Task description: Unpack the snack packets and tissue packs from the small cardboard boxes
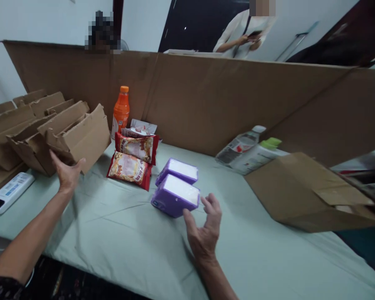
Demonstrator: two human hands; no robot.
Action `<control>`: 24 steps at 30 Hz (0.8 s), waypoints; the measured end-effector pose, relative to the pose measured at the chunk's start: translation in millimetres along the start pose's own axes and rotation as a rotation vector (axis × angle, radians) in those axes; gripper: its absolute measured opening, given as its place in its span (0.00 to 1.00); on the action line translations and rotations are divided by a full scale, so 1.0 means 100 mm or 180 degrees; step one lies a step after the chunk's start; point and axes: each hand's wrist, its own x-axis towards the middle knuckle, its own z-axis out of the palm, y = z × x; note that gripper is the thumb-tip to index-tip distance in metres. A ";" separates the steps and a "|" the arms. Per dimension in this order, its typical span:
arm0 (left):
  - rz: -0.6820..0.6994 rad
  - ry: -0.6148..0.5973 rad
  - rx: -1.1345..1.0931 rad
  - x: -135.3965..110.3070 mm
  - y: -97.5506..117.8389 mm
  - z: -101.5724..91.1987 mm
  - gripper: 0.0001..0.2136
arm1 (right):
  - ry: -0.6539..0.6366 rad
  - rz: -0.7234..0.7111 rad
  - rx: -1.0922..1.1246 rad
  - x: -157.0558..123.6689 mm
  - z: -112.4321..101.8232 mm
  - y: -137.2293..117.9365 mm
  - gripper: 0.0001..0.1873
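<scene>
My left hand [65, 173] reaches out with spread fingers and touches the lower edge of a folded cardboard box [78, 137] in a stack at the left. My right hand [204, 229] hovers open, fingers curved, just to the right of the nearer of two purple tissue packs [175, 195], not gripping it. The second purple pack [178, 170] lies right behind the first. Two red snack bags [129, 168] lie left of the packs, one propped behind the other. An orange drink bottle [121, 109] stands behind them.
A pale green cloth [118, 233] covers the table. A tall cardboard wall [206, 96] runs along the back. Two plastic bottles [246, 150] lie at the right beside an open cardboard box [303, 191]. A white power strip [8, 192] sits at far left. People stand beyond the wall.
</scene>
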 end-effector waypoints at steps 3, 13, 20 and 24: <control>-0.0213 0.0040 0.0448 0.13 -0.08 0.31 0.59 | -0.0006 0.0138 0.0100 -0.05 -0.04 0.00 0.36; -0.0916 0.0167 0.1167 0.56 -0.17 1.30 0.30 | -0.0295 0.0477 0.0050 -0.10 -0.09 0.05 0.41; -0.1036 0.0022 0.1168 0.72 -0.21 1.54 0.27 | -0.0525 0.1233 -0.0001 -0.22 0.04 0.21 0.52; -0.0814 -0.0311 0.1005 0.53 -0.22 1.31 0.30 | -0.0613 0.1703 -0.0094 -0.23 0.05 0.21 0.56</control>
